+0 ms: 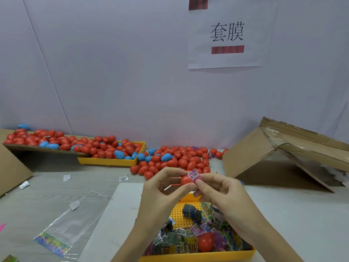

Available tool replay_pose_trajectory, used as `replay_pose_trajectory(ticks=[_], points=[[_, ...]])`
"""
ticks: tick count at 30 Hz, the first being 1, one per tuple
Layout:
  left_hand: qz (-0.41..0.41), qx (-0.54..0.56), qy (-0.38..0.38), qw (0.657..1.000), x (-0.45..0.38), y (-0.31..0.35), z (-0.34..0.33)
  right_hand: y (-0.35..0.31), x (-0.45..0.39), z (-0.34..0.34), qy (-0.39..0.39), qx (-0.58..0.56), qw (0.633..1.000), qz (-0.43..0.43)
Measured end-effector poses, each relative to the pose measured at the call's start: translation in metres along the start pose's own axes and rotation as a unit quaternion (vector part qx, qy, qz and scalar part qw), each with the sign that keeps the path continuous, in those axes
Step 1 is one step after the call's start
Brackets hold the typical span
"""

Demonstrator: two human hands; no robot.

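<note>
One held red egg [186,180], grey table [294,214], lilac wall [113,72], paper sign [229,34]

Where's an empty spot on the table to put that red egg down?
Bare table lies right of the near tray, in front of the box. The white sheet left of that tray is free too. Crowded: the near tray, full of packets, and the egg pile along the wall.
</note>
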State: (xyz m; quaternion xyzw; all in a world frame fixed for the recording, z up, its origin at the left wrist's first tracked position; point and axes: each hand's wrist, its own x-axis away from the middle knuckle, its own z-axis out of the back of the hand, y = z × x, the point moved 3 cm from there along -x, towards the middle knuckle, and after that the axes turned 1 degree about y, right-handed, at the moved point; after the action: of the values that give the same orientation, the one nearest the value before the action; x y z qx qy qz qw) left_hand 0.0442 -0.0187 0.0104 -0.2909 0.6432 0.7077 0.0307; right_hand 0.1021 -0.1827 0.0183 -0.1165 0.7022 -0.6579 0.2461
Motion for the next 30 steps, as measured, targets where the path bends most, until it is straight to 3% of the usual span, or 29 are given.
replay_pose_trajectory(ticks=[8, 30], points=[[0.004, -0.005, -0.062, 0.998, 0.0, 0.003, 0.001, 0.003, -0.003, 0.006, 0.01, -0.033, 0.999, -0.023], [-0.025, -0.027, -0.028, 0.999, -0.002, -0.003, 0.005, 0.01, -0.003, -0.001, 0.009, -0.086, 0.993, -0.076]])
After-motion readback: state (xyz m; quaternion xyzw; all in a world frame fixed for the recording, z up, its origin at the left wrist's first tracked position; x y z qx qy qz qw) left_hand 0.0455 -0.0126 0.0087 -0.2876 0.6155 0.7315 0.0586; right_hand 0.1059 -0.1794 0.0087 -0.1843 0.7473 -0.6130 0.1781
